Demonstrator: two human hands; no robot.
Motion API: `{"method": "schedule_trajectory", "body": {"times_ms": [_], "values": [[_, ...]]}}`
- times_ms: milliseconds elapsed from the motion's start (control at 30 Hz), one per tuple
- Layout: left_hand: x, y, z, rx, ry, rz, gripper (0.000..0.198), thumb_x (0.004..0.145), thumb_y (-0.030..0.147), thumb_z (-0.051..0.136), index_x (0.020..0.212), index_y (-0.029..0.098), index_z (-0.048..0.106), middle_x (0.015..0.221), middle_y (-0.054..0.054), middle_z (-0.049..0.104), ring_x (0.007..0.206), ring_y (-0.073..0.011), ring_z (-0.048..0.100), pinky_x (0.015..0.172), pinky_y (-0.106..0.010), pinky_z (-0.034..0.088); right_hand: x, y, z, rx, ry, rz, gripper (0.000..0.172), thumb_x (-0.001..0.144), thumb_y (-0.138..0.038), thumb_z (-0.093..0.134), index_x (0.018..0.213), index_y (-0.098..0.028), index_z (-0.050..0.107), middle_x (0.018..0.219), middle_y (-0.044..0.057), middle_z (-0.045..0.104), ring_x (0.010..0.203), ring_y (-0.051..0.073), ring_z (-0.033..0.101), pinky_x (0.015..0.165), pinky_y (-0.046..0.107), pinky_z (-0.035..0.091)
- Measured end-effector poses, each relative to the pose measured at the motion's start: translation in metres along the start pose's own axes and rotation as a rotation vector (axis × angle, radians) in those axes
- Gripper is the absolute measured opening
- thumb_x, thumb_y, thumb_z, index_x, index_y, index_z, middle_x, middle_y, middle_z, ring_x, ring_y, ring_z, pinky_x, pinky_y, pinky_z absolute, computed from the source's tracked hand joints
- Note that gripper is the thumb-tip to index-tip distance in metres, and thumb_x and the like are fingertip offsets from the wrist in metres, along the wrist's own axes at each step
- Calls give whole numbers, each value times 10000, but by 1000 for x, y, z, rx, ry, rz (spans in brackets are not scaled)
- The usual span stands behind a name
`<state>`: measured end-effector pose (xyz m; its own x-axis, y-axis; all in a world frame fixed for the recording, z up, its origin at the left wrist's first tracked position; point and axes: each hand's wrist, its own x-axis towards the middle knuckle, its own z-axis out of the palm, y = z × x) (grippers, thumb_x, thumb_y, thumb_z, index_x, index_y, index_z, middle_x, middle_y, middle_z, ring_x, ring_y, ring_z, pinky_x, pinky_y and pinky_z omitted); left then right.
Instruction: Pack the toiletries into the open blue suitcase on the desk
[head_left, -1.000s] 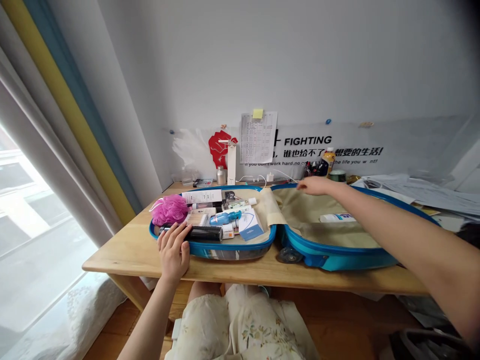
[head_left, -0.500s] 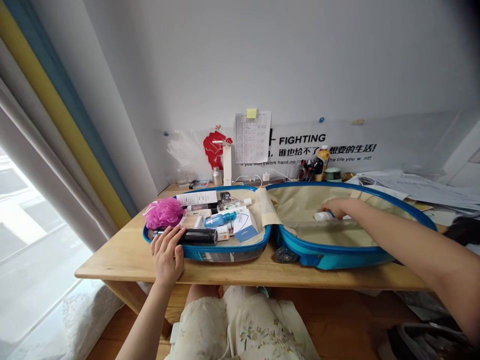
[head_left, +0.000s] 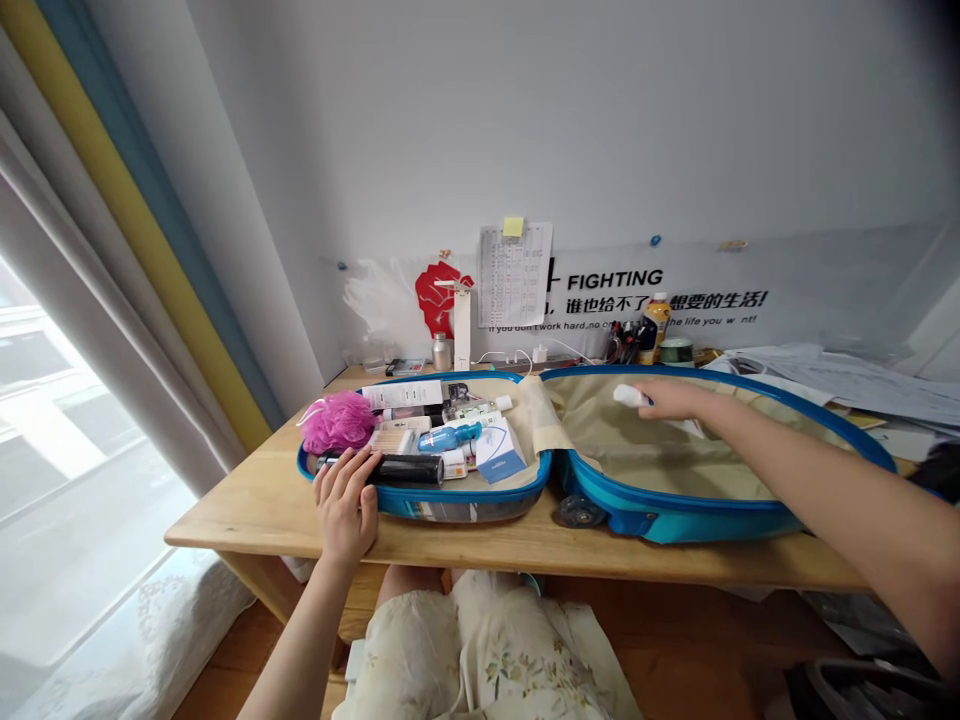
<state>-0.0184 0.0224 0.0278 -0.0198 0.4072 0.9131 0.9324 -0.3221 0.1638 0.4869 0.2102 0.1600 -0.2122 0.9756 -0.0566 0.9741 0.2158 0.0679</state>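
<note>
An open blue suitcase (head_left: 660,520) lies flat on a wooden desk (head_left: 247,500). Its left half holds a pink bath sponge (head_left: 339,421), a black tube (head_left: 409,469), a blue bottle (head_left: 448,436), a small blue and white box (head_left: 499,450) and several other toiletries. My left hand (head_left: 346,503) rests on the near left rim of that half, fingers spread, touching the black tube's end. My right hand (head_left: 666,397) is closed on a white tube (head_left: 628,395) and holds it above the beige lining of the right half.
Along the wall stand a white lamp (head_left: 463,325), a small metal bottle (head_left: 442,351), a yellow drink bottle (head_left: 655,320), a green jar (head_left: 676,351) and cables. Papers (head_left: 840,375) pile at the right. A curtain (head_left: 112,330) and window lie to the left.
My right hand went from the suitcase's far edge down onto the white tube lying in the right half, gripped it and lifted it up and leftward. My left hand stayed put.
</note>
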Motion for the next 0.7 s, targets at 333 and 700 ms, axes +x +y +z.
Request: {"method": "schedule_trajectory", "body": {"times_ms": [333, 700], "values": [[0, 1, 1, 23, -12, -21, 465, 1016, 374, 304, 1291, 233, 651, 1285, -93, 676, 1291, -247, 533, 1145, -417, 260, 7, -188, -73, 269, 42, -561, 791, 724, -449, 694, 1448, -266, 434, 1290, 92, 616, 1056, 243, 615, 867, 330, 477], [0, 2, 0, 41, -16, -9, 453, 1019, 369, 318, 1281, 227, 658, 1296, -91, 672, 1281, -246, 534, 1143, -419, 260, 34, -367, -42, 269, -9, -728, 462, 730, -390, 755, 1159, -251, 655, 1208, 22, 695, 1097, 307, 627, 958, 388, 473]]}}
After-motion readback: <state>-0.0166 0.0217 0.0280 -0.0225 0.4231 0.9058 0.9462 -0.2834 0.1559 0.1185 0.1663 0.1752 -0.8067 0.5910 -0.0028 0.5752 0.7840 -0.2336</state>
